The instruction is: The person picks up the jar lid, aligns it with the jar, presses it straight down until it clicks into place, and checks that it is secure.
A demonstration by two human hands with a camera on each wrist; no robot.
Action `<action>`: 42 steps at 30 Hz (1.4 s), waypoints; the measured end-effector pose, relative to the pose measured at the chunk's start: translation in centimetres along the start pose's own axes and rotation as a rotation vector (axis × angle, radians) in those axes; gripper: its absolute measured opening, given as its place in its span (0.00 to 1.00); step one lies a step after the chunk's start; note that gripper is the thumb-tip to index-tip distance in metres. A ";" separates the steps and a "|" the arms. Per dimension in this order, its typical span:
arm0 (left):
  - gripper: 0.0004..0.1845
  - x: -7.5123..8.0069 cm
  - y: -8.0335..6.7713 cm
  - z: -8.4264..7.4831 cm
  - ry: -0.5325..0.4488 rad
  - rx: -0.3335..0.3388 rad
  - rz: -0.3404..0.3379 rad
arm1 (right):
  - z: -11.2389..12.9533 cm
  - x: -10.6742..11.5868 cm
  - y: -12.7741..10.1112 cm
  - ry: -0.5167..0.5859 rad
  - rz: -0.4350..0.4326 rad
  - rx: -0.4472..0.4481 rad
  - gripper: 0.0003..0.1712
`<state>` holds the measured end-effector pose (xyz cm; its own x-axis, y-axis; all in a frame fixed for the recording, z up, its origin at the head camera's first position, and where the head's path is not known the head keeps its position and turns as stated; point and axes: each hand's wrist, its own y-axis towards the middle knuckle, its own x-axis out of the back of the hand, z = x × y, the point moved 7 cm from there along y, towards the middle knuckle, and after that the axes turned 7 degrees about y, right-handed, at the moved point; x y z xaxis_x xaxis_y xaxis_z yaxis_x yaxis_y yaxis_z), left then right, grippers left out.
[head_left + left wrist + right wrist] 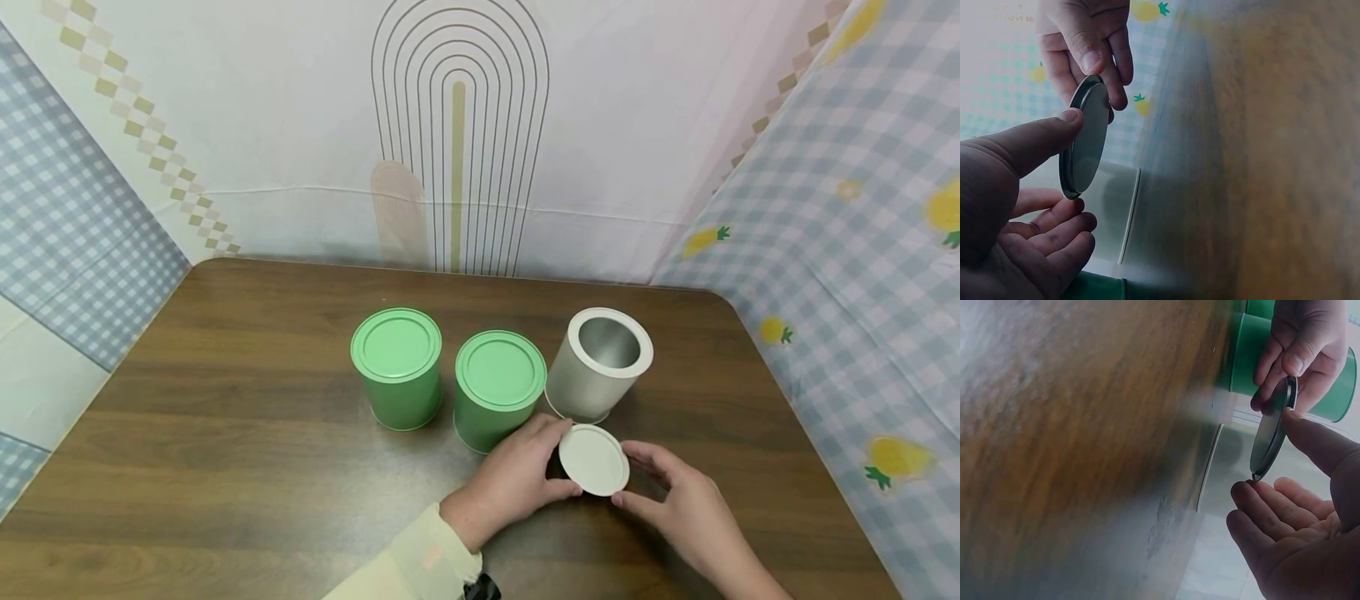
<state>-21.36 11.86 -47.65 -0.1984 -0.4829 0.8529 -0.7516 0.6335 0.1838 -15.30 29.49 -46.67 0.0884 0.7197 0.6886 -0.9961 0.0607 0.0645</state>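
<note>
left hand (pixel 517 479) + right hand (pixel 686 500) pinch white lid (pixel 594 459) | open white can (pixel 597 365) apparently just behind (two green cans beside)

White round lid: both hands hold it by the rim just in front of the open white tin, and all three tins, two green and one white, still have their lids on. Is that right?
Not quite. The white round lid is held at its rim by the left hand and right hand, but the white metal tin stands open; the head view shows its bare inside. Only the two green metal tins are lidded.

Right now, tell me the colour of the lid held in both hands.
White lid, shown best in the head view.
</note>
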 end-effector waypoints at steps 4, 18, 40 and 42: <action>0.39 0.1 0.0 -0.1 -0.001 -0.004 -0.008 | 0.1 0.0 -0.1 -0.004 -0.006 0.008 0.32; 0.40 0.2 -0.1 -0.1 0.003 -0.002 -0.008 | 0.3 0.1 -0.1 -0.002 -0.012 -0.006 0.32; 0.41 0.3 0.0 -0.1 0.007 -0.015 -0.014 | 0.7 0.3 -0.4 -0.021 -0.036 0.025 0.33; 0.41 0.4 0.0 -0.1 0.008 -0.017 -0.018 | 0.7 0.4 -0.4 -0.024 -0.038 0.029 0.33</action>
<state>-21.35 11.75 -47.27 -0.1797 -0.4900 0.8530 -0.7442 0.6348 0.2078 -14.87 29.27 -45.91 0.1267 0.7003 0.7025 -0.9915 0.0674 0.1116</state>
